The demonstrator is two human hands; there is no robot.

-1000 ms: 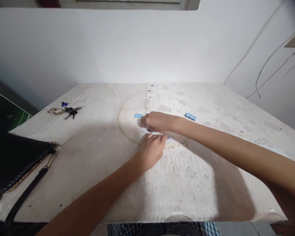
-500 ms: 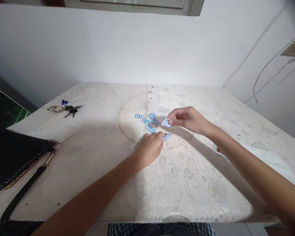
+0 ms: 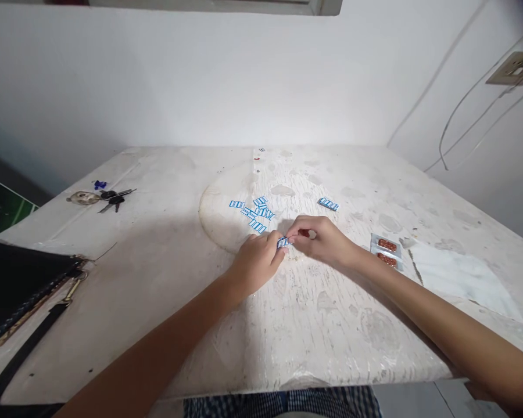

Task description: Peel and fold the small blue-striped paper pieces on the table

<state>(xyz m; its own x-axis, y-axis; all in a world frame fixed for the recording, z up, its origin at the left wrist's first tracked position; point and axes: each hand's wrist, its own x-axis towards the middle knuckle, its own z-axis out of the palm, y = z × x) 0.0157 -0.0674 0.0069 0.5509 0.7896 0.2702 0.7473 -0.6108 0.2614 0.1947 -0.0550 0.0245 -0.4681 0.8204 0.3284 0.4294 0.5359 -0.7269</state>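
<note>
My left hand point(image 3: 258, 260) is closed around a small bundle of blue-and-white printed strips point(image 3: 283, 242), held just above the table. The thumb and fingers of my right hand point(image 3: 316, 237) pinch the bundle's right end, close against the left fingertips. Just beyond the left hand lies a loose pile of similar strips point(image 3: 257, 226), some overlapping. One more small blue-and-white piece point(image 3: 328, 204) rests apart on the table, beyond the right hand. How many strips are in the bundle is hidden by the fingers.
Two clear blister packs with reddish-brown contents point(image 3: 387, 259) lie right of the right forearm, beside a white sheet point(image 3: 462, 278). Keys point(image 3: 111, 197) sit at the left on the plastic-covered table point(image 3: 157, 325). A black bag with a strap point(image 3: 26, 290) occupies the left edge.
My right hand has let go of a blue-and-white piece, now lying on the table to the right. It has come down to the bundle in my left hand. The view has shifted slightly.
</note>
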